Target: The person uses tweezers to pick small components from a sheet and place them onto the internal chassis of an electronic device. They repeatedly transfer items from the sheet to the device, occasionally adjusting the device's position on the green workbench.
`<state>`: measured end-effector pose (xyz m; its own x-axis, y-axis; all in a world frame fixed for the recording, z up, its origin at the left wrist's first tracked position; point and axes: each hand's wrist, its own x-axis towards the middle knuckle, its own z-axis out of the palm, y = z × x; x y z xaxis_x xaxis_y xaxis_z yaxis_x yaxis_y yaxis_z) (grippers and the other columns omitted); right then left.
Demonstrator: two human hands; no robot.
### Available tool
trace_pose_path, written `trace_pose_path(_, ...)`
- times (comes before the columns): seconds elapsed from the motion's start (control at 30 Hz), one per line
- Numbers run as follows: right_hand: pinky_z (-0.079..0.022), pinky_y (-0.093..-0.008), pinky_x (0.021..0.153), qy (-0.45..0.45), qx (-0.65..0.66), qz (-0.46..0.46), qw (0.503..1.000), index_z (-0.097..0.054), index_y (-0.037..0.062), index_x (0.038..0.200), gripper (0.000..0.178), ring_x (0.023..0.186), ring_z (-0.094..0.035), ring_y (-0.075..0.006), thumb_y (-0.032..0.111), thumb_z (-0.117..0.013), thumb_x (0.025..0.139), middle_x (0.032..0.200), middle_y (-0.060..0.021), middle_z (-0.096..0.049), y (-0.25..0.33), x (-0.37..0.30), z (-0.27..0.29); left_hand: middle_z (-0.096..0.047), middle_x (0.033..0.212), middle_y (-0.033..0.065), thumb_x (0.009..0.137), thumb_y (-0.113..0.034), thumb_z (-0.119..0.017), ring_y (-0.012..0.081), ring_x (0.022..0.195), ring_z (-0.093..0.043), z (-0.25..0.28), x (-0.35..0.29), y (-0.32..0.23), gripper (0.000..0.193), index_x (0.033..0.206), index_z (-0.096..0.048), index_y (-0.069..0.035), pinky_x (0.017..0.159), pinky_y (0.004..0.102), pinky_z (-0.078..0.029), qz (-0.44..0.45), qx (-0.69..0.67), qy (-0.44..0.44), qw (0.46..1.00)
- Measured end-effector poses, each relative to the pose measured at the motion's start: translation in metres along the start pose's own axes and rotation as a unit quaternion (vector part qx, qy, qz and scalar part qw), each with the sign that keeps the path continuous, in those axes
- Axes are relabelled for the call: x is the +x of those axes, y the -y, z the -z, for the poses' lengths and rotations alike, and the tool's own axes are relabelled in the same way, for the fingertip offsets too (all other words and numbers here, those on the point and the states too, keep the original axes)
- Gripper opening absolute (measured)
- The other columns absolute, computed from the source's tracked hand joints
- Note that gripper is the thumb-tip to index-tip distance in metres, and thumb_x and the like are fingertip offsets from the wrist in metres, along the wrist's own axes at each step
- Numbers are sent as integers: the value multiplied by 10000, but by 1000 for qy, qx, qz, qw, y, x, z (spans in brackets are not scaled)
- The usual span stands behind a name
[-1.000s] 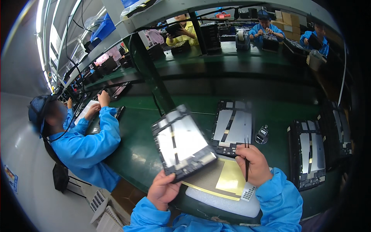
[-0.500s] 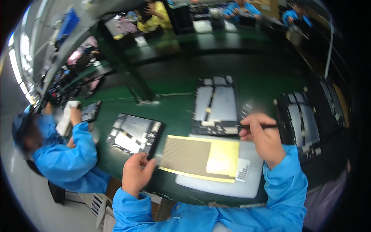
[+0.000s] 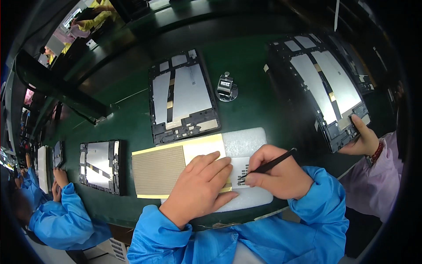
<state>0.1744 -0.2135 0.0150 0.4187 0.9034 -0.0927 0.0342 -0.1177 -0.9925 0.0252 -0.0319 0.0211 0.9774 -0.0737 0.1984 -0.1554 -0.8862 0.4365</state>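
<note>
My left hand (image 3: 200, 185) lies flat with its fingers extended over the yellow-edged sheet of grey-brown strips (image 3: 158, 169) and the edge of a small white sticker sheet (image 3: 238, 163). In my right hand (image 3: 281, 178) are slim black tweezers (image 3: 274, 163), slanted down. Their tip is at the small black stickers (image 3: 241, 177) on the white sheet; whether a sticker is gripped I cannot tell. Under the sheets is a white foam pad (image 3: 252, 141). Just beyond them lies an opened tablet-like device (image 3: 193, 90), its silvery panels facing up.
A metal tally counter (image 3: 225, 88) stands beside the middle device. Another device (image 3: 100, 160) lies at left. At right, a co-worker's hand (image 3: 365, 141) touches a stack of devices (image 3: 307, 79). A person in blue (image 3: 66, 215) sits at left. A dark post (image 3: 61, 88) rises far left.
The view has shifted. My left hand has moved from beside the left device onto the sheets. My right hand has brought the tweezers down to the stickers. A co-worker's hand has appeared at right.
</note>
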Motion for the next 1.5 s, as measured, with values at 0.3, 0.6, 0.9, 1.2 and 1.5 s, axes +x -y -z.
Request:
trace_pose_path(0.3, -460, -306, 665, 14, -89, 4, 996, -565, 28, 900, 180, 738, -563, -184, 89, -721, 835, 821, -94, -581, 6, 12, -14, -616, 1186, 131, 704, -315, -799, 355, 1146, -549, -2, 0, 4, 521, 1093, -642, -5, 949, 451, -452, 18, -29, -13, 999)
trace_pose_path(0.6, -487, -295, 653, 0, -46, -48, 998, -570, 13, 880, 164, 732, -600, -156, 45, -722, 827, 810, -87, -615, 5, 13, -13, -610, 1194, 132, 708, -320, -795, 360, 1167, -538, -3, -2, 5, 508, 1083, -645, -12, 967, 447, -439, 21, -32, -15, 999)
trace_pose_path(0.9, -516, -248, 653, -22, 66, 60, 996, -530, -2, 914, 184, 759, -642, -118, 0, -701, 847, 812, -83, -634, 41, 83, -30, -593, 1169, 200, 707, -85, -761, 404, 1156, -530, 9, -19, 38, 448, 1109, -599, 28, 986, 474, -428, 39, -69, -158, 984)
trace_pose_path(1.2, -463, -267, 631, 1, -37, 45, 998, -567, 7, 881, 177, 713, -550, -105, 82, -724, 851, 777, -56, -600, 25, 140, -55, -536, 1231, 246, 705, -77, -765, 456, 1174, -495, 6, -21, 48, 544, 1175, -541, 85, 1032, 509, -402, 207, 52, -221, 952)
trace_pose_path(1.5, -455, -277, 624, -6, -86, 82, 993, -569, 11, 875, 175, 703, -535, -122, 85, -725, 847, 764, -55, -586, 26, 139, -60, -530, 1237, 248, 715, -87, -765, 457, 1188, -487, 7, -24, 50, 545, 1180, -541, 85, 1029, 504, -408, 206, 39, -220, 953)
